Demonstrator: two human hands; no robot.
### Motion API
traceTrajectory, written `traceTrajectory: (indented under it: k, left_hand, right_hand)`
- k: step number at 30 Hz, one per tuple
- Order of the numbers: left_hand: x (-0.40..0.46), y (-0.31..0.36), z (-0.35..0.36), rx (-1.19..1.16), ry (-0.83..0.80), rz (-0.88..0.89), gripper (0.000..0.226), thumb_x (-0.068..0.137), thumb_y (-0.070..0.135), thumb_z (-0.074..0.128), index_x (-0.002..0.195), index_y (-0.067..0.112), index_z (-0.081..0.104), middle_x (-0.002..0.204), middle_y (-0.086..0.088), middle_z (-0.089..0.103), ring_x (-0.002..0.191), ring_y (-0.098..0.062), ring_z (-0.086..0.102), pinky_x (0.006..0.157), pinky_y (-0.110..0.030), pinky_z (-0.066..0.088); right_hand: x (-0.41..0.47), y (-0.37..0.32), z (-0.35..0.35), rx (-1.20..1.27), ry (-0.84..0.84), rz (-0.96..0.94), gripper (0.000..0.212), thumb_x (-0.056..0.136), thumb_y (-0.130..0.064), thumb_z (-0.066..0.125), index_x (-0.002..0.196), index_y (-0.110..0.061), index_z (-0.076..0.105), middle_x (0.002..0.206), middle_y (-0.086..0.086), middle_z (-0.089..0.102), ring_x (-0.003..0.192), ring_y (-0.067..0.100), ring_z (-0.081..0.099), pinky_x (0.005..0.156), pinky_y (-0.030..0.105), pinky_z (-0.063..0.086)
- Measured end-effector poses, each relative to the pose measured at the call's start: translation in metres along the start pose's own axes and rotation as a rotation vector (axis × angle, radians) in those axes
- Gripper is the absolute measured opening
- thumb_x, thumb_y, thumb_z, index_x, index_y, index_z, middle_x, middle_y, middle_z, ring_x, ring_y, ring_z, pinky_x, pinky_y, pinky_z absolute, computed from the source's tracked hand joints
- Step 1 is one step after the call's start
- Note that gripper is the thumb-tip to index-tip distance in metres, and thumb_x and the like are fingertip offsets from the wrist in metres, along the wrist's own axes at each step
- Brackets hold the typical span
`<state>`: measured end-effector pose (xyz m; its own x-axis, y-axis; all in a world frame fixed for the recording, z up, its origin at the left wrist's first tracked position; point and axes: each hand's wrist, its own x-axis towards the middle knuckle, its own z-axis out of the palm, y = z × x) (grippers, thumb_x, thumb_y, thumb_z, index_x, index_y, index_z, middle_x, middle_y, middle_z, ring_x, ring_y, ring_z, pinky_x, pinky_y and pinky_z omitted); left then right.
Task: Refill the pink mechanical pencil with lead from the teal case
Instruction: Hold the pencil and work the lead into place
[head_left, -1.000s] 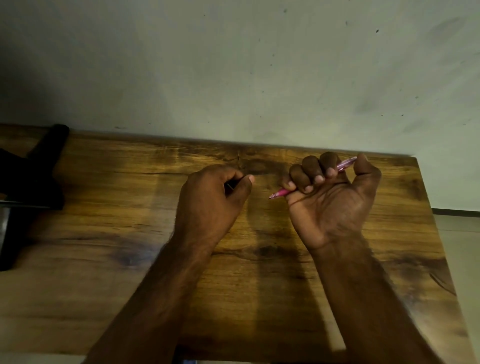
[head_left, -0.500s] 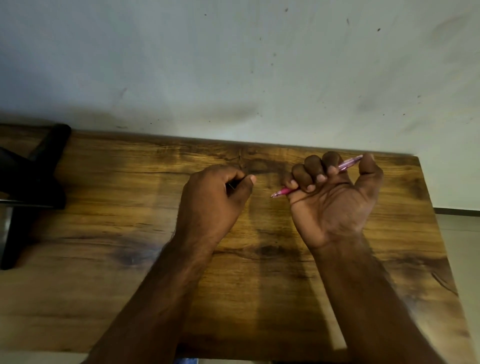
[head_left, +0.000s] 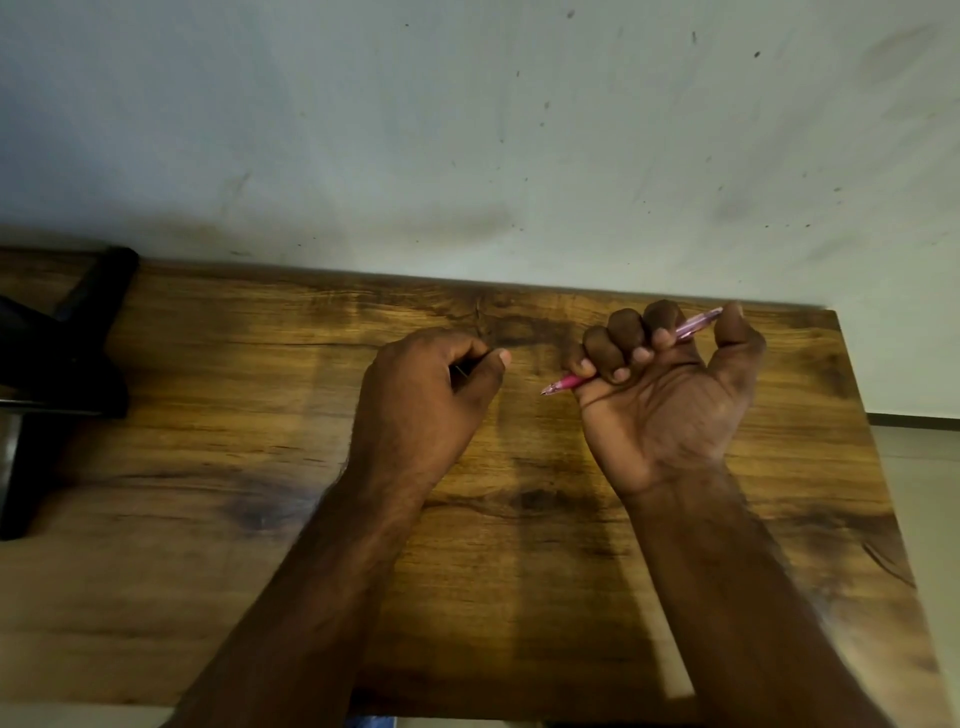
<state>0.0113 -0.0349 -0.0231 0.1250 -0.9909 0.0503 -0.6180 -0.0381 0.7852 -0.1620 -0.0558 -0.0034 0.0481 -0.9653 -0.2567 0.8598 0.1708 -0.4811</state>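
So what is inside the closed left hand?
The left hand is curled into a fist above the wooden table. Only a small dark sliver shows between thumb and forefinger; what it is cannot be told, since the fingers cover the rest.

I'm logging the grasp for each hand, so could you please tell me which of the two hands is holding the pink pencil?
The right hand, palm up, with its fingers curled round the pink pencil. The left hand is knuckles-up, without it.
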Motion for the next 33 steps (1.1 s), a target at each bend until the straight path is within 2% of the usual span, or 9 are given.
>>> traceTrajectory:
  k: [2,6,10,14,18,22,26,30,33]
  left_hand:
    - [0.0000,0.0006,-0.0002,-0.002,-0.002,-0.001,0.020,0.096,0.042,0.069,0.087,0.026,0.078,0.077,0.013,0.072,0.071,-0.001,0.066,0.063,-0.034,0.059]
    - [-0.0005,0.0013,-0.0010,0.002,0.003,-0.004,0.019,0.095,0.041,0.070,0.088,0.026,0.078,0.077,0.013,0.072,0.071,0.000,0.066,0.063,-0.033,0.059]
    - [-0.0001,0.0012,-0.0010,-0.004,-0.002,-0.006,0.019,0.095,0.041,0.070,0.088,0.026,0.078,0.078,0.013,0.072,0.072,0.000,0.066,0.064,-0.034,0.059]
    - [-0.0002,0.0016,-0.0007,-0.005,0.000,-0.010,0.017,0.095,0.040,0.071,0.088,0.026,0.078,0.077,0.014,0.072,0.071,0.001,0.065,0.063,-0.031,0.058]
    - [0.0000,0.0013,-0.0008,-0.007,-0.010,-0.010,0.017,0.095,0.039,0.071,0.088,0.026,0.078,0.077,0.014,0.072,0.071,0.001,0.066,0.064,-0.031,0.058]
    - [0.0000,0.0009,-0.0003,0.002,-0.012,-0.003,0.016,0.094,0.039,0.072,0.088,0.026,0.078,0.077,0.014,0.072,0.071,0.002,0.065,0.064,-0.028,0.057]
    - [-0.0002,0.0000,0.0010,0.014,-0.012,-0.009,0.015,0.094,0.040,0.072,0.087,0.027,0.078,0.075,0.016,0.071,0.069,0.002,0.065,0.061,-0.022,0.054]
    - [-0.0003,-0.0005,0.0011,0.013,-0.019,-0.006,0.015,0.094,0.040,0.072,0.087,0.028,0.077,0.075,0.016,0.070,0.069,0.002,0.065,0.061,-0.021,0.052]
    - [0.0000,-0.0006,0.0007,0.009,-0.014,-0.002,0.016,0.094,0.040,0.072,0.085,0.028,0.077,0.073,0.015,0.069,0.068,0.001,0.064,0.060,-0.021,0.051]
  right_hand:
    - [0.0001,-0.0001,0.0006,-0.006,-0.004,-0.001,0.045,0.092,-0.054,0.039,0.068,-0.017,0.041,0.059,-0.001,0.033,0.057,0.016,0.025,0.060,0.033,0.031]
    - [-0.0001,0.0008,0.0013,-0.002,0.000,0.013,0.052,0.098,-0.058,0.031,0.068,-0.016,0.041,0.059,-0.001,0.033,0.059,0.016,0.022,0.060,0.033,0.031]
    - [-0.0008,0.0012,0.0015,0.003,0.001,0.020,0.048,0.097,-0.055,0.033,0.069,-0.017,0.040,0.059,-0.001,0.032,0.059,0.016,0.022,0.060,0.034,0.031]
    - [-0.0014,0.0018,0.0013,0.022,0.008,0.026,0.053,0.099,-0.059,0.028,0.069,-0.017,0.040,0.061,-0.001,0.032,0.060,0.016,0.022,0.060,0.033,0.031]
    - [-0.0008,0.0019,0.0016,0.026,0.010,0.024,0.050,0.098,-0.056,0.031,0.068,-0.017,0.041,0.059,-0.002,0.033,0.058,0.015,0.023,0.059,0.033,0.031]
    - [-0.0009,0.0027,0.0012,0.016,0.011,0.028,0.058,0.097,-0.065,0.033,0.066,-0.017,0.043,0.058,-0.002,0.033,0.057,0.015,0.023,0.059,0.033,0.032]
    - [0.0000,0.0026,0.0015,-0.003,0.003,0.024,0.051,0.093,-0.057,0.040,0.063,-0.017,0.044,0.056,-0.002,0.032,0.055,0.015,0.024,0.058,0.032,0.033]
    - [-0.0005,0.0030,0.0006,0.004,0.011,0.030,0.056,0.095,-0.063,0.037,0.065,-0.016,0.043,0.057,-0.001,0.032,0.056,0.015,0.024,0.059,0.033,0.032]
    - [0.0003,0.0036,0.0009,0.000,0.001,0.038,0.052,0.094,-0.059,0.038,0.064,-0.016,0.043,0.056,-0.001,0.033,0.056,0.015,0.024,0.059,0.033,0.033]
